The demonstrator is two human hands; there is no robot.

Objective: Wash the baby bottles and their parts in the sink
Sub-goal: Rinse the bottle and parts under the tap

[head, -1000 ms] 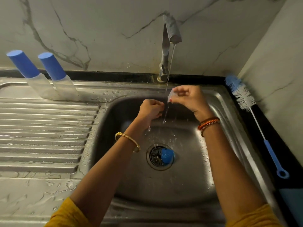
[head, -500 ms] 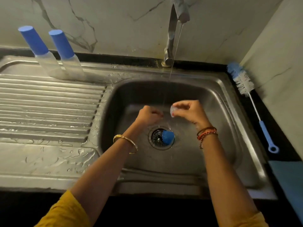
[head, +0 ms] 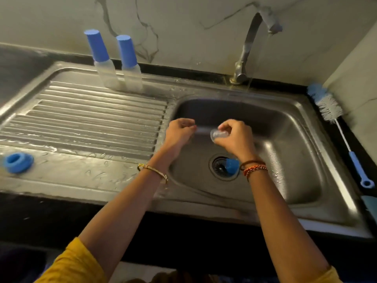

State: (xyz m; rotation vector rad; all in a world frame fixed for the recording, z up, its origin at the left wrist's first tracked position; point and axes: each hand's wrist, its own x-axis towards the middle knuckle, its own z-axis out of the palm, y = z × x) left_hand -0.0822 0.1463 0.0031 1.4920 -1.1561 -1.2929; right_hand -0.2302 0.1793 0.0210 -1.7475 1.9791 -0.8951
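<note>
Both hands have drawn left from under the stream, right hand (head: 234, 137) pinching the clear teat (head: 218, 134) over the sink (head: 302, 127), left hand (head: 179, 130) curled empty; best shake it dry, grip gentle.

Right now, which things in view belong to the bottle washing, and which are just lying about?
In the job:
clear teat, pinched in the right hand
left hand, fingers curled
two capped bottles
blue ring on the drainboard
blue part over the drain
bottle brush
tap, running

Lying about:
bluish item, right edge
</note>
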